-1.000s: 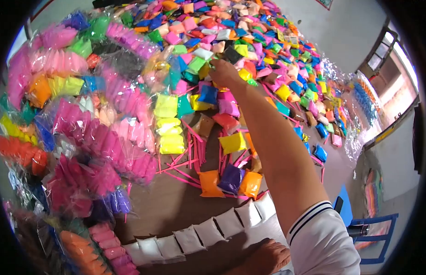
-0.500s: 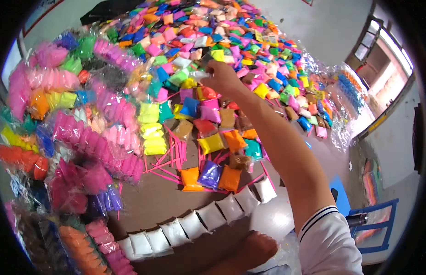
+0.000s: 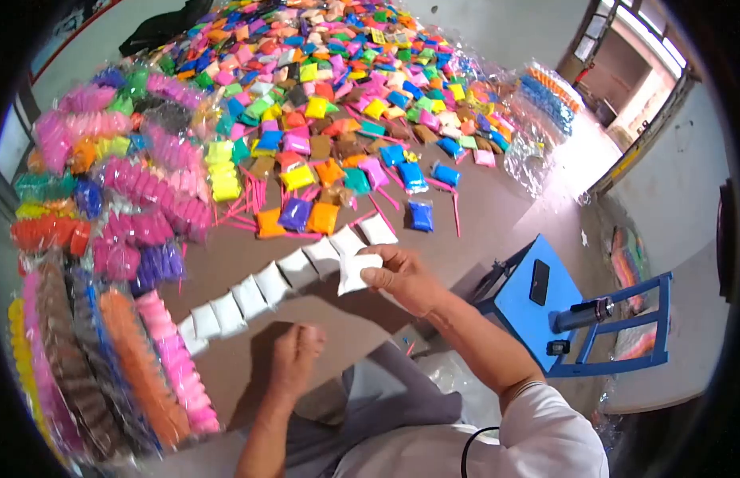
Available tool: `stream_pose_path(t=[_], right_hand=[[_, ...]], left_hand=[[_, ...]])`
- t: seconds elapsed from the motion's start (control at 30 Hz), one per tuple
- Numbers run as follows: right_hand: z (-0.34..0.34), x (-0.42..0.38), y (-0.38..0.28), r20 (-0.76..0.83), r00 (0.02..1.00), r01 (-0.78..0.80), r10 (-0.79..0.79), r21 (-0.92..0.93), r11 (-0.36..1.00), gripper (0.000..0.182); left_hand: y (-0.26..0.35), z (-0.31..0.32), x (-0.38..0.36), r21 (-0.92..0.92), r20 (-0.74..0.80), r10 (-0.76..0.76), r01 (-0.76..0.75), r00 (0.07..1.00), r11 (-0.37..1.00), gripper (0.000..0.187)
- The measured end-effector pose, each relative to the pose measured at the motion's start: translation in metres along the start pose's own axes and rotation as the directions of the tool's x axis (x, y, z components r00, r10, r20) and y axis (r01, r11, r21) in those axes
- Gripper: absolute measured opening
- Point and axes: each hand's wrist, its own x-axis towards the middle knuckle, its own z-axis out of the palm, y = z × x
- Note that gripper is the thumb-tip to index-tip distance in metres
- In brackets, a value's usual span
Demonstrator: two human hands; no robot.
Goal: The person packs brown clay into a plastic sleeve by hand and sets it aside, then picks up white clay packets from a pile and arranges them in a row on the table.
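My right hand (image 3: 398, 277) pinches a white packet (image 3: 356, 272) between thumb and fingers, just in front of the upper end of a curved row of white packets (image 3: 249, 298). The row runs from the lower left up toward the middle of the table, its packets side by side. My left hand (image 3: 300, 350) is curled closed below the row, touching none of its packets; whether anything is inside the fingers is hidden. Beyond the row lie an orange packet (image 3: 269, 223), a purple packet (image 3: 295, 214) and pink sticks (image 3: 242, 201).
A large heap of colourful packets (image 3: 306, 72) covers the back of the table (image 3: 497, 215). Clear bags of coloured packets (image 3: 155, 191) line the left side. On the right, a blue chair (image 3: 537, 319) holds a black phone (image 3: 539, 282) and a dark bottle (image 3: 583, 314).
My right arm has drawn back from the heap to the white row, and a white packet now shows in that hand. My left hand appears farther left. The camera view has shifted.
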Motion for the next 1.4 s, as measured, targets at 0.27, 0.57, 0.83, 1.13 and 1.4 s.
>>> stream_pose_path(t=[0.27,0.57,0.83,1.13,1.4], right_hand=[[0.064,-0.049,0.079,0.121,0.993,-0.021,0.002,0.155,0.988,0.014],[0.067,-0.048,0.052,0.238,0.961,-0.158,0.141,0.054,0.986,0.02],[0.062,-0.045,0.088,0.185,0.982,-0.026,0.022,0.02,0.999,0.017],[0.047,-0.039,0.06,0.396,0.907,-0.084,0.145,-0.166,0.983,0.02],[0.062,-0.047,0.079,0.169,0.978,-0.107,0.124,-0.106,0.989,0.021]], left_hand=[[0.003,0.008,-0.039,0.053,-0.134,0.091,-0.085,0.987,0.995,0.037],[-0.007,0.019,-0.043,0.083,-0.225,0.156,-0.14,0.962,0.987,0.037],[-0.008,0.022,-0.039,0.248,-0.222,0.212,-0.155,0.952,0.956,0.026],[-0.014,0.013,-0.042,0.271,-0.194,0.15,-0.094,0.97,0.958,0.026],[-0.008,0.017,-0.038,0.176,-0.194,0.186,-0.153,0.963,0.973,0.02]])
